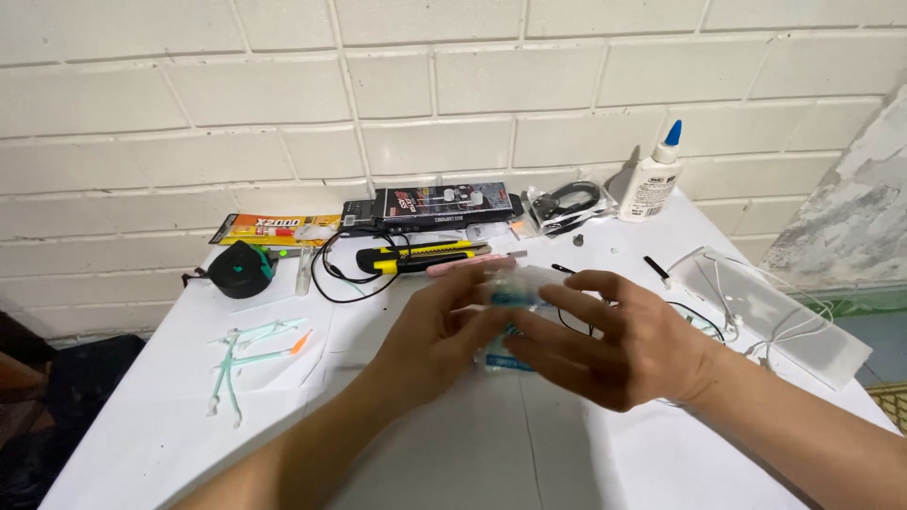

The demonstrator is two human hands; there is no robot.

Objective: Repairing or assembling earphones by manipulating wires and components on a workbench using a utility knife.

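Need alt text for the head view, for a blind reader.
Both hands, left hand and right hand, hold a small clear plastic packet above a white table. Behind lie a yellow utility knife, glue bottle and black tape measure.

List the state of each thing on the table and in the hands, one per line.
Clear packet: held off the table by both hands, blurred.
Left hand: gripping the packet.
Right hand: gripping the packet.
Glue bottle: upright, blue cap on.
Utility knife: lying flat; blade cannot tell.
Tape measure: lying on the table.
Green swabs: scattered loose.
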